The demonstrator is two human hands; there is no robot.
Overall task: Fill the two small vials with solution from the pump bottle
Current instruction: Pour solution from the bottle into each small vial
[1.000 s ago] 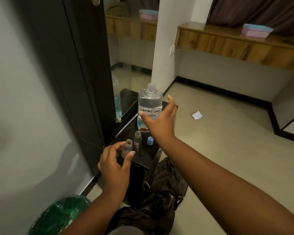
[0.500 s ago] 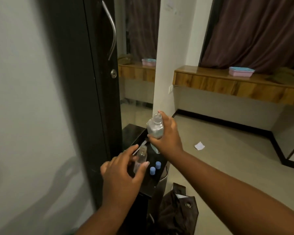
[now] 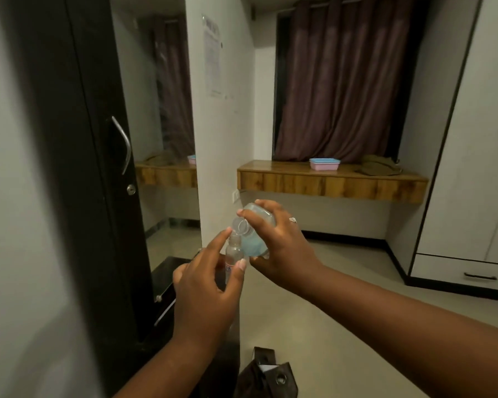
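Observation:
My left hand [image 3: 204,285] holds a small clear vial [image 3: 233,254] upright between thumb and fingers, lifted above the black side table [image 3: 170,271]. My right hand [image 3: 282,245] grips the large clear solution bottle [image 3: 252,231], which has no cap or pump on it. The bottle is tipped over to the left so that its open mouth sits right over the vial's neck. The second vial and the blue caps are hidden behind my left hand.
A black wardrobe door [image 3: 78,168] with a metal handle stands close on the left beside a mirror. A wooden shelf [image 3: 328,179] with a pink and blue box runs along the far wall. A dark bag [image 3: 268,377] lies on the floor below.
Both hands rose from the side table. The left hand lifted the vial, and the right hand tipped the bottle from upright to mouth-down over the vial. The view tilted upward.

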